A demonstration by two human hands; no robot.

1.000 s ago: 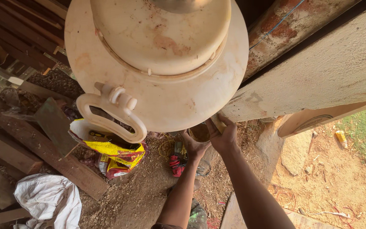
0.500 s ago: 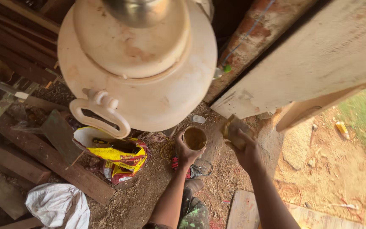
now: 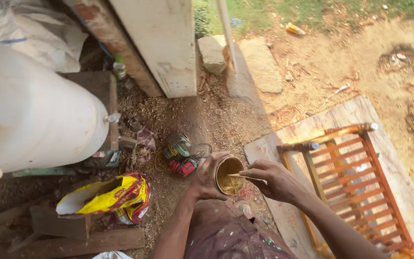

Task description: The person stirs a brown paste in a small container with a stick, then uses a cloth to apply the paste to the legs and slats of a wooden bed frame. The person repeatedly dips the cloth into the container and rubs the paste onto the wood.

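The tin (image 3: 229,175) stands upright, mouth up toward the camera, held low over the sawdust ground (image 3: 216,120) in front of the person's lap. The left hand (image 3: 209,176) wraps round its side. The right hand (image 3: 275,180) pinches a thin stick (image 3: 245,177), lying nearly level, its tip pointing left into the tin. A wooden rack (image 3: 355,177) lies at right.

Lighting: daylight is falling hard on the bare dirt ground (image 3: 360,62) at upper right, nearly washing it out. Shade is covering the left half, where the white plastic drum (image 3: 29,124) is glowing softly without glare. Shadows: soft-edged, lying under the white board (image 3: 164,43). Focus: centre is staying sharp. Distortion: wide-angle bending is showing at the edges; lower corners are blurring slightly.
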